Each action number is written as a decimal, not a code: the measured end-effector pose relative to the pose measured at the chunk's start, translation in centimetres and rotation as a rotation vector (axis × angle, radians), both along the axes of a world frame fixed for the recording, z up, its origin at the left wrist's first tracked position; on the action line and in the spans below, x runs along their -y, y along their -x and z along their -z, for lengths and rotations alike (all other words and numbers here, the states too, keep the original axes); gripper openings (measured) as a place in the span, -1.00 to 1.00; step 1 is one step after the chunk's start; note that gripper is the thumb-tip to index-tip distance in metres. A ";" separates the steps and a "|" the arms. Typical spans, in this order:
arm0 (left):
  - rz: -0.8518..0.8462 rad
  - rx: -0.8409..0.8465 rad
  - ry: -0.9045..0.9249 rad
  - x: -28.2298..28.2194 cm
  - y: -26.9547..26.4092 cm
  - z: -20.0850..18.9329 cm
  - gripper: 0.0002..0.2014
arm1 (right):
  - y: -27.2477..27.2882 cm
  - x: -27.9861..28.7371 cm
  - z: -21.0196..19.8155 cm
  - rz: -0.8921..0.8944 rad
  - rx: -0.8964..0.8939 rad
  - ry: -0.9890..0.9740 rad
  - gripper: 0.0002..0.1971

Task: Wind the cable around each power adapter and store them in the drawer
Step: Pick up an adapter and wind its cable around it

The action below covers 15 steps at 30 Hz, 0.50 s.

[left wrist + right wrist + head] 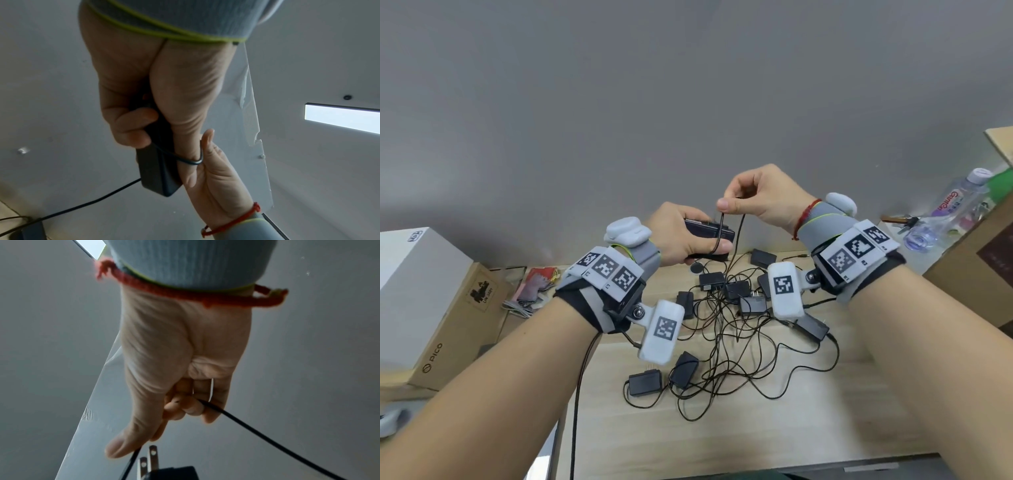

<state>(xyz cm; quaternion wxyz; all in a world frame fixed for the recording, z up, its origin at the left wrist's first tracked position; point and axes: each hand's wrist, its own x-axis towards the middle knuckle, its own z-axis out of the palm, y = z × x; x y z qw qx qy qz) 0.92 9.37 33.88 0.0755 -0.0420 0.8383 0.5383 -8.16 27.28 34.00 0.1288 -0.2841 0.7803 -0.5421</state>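
My left hand (688, 236) grips a black power adapter (710, 231) held up above the table; the same adapter (154, 172) shows in the left wrist view with its cable looped over my thumb. Just above it, my right hand (753, 198) pinches the thin black cable (722, 222), which drops in a loop round the adapter and down to the table. In the right wrist view the cable (257, 433) runs out of my curled fingers (185, 405), and the adapter's two metal prongs (150, 462) stick up below my thumb. Several more black adapters (645, 383) lie in a tangle of cables (726, 346) on the wooden table (791, 418).
A white box on a brown PICO carton (445, 329) stands at the left. At the right a cardboard box (976, 267) sits with a plastic bottle (948, 212) and keys beside it. A grey wall rises behind the table. The table's near edge (756, 460) is at the bottom.
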 end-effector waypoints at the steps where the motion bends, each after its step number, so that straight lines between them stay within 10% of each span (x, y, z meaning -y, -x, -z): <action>1: 0.006 -0.005 0.001 0.0 -0.1 -0.1 -0.75 | 0.1 0.1 0.1 0.004 0.017 0.024 -0.79; 15: -0.322 -0.160 -0.219 0.9 2.2 -1.2 -0.66 | -3.1 2.7 6.0 -0.058 0.147 -0.006 -0.61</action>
